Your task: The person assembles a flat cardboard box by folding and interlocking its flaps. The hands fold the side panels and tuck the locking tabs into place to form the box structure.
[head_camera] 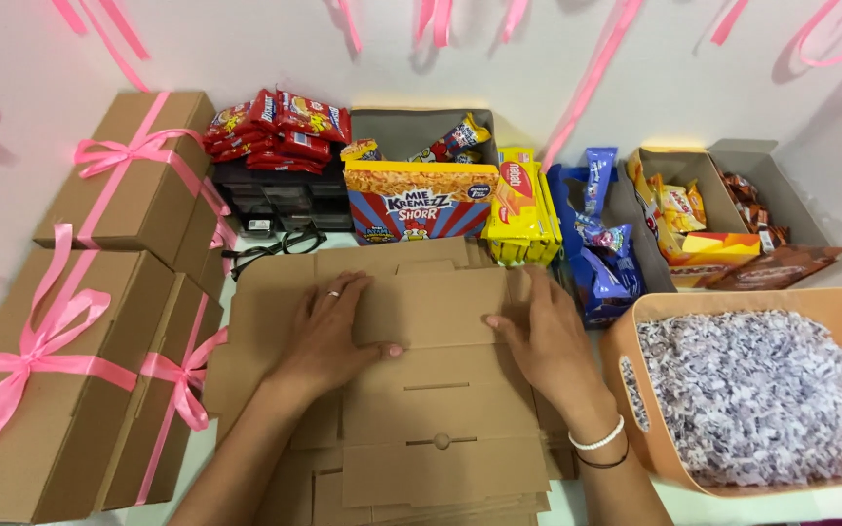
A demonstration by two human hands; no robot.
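Along the lower edge of the head view, both of our forearms were cut off, and the stack of flat cardboard box blanks (440,390) ran out of frame at the bottom. How many blanks lay in the stack could not be counted; only stepped edges showed. Our left hand (328,336) lay open and nearly flat, palm down on the top blank left of its middle, fingers spread and pointing toward the far wall, a ring on one finger; it gripped nothing. Our right hand (548,336) was likewise open, palm down on the blank's right edge, its fingertips partly hidden by the hand itself, so we could not tell whether they curled under the cardboard. Two bracelets, one white and one dark, circled the right wrist.

Left of the stack, the closed brown boxes with pink ribbon bows (80,341) were cropped by the frame edge. A pair of dark glasses (275,248) lay just behind the stack, half covered by it. Farther back stood the snack packets (421,200), several overlapping. At right, the peach basket of shredded paper (752,399) was cut off at its lower right corner.
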